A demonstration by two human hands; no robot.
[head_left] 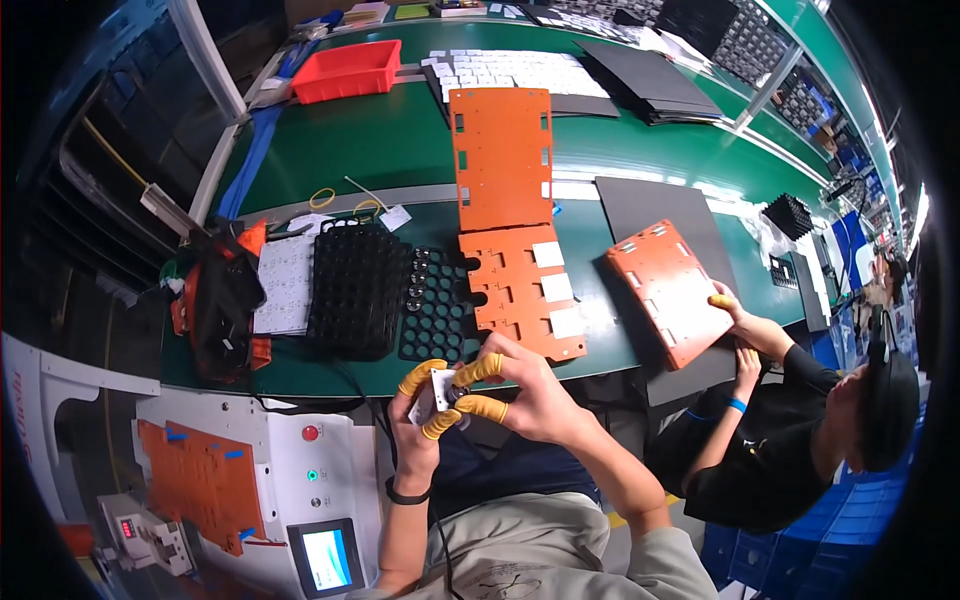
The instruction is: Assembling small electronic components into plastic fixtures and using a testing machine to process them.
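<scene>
Yellow finger covers (482, 408) tip both hands, which meet just in front of the bench's near edge around a small white block (441, 387). From it the left hand (414, 432) lies toward six to nine o'clock, its fingers and thumb closed on the block; the right hand (535, 393) comes from three to four o'clock, thumb and fingers closed on a dark round piece (459, 394) that sits against or just beside the block; the fingers hide which. The block's visible face is longest roughly from twelve to six o'clock, and the right fingertips are nearest to the round piece. At twelve, past the bench edge, lies a tray full of holes (432, 325), with shiny round pieces (417, 279) along its left part; at eleven, a black tray (352, 290); at one to two, an orange plate (500, 318) bearing white cards (555, 288). A white machine (358, 480) stands at eight. Farther, at two, a co-worker's hand (735, 318) holds another orange panel (672, 290); a red bin (350, 78) stands far off toward eleven to twelve.
</scene>
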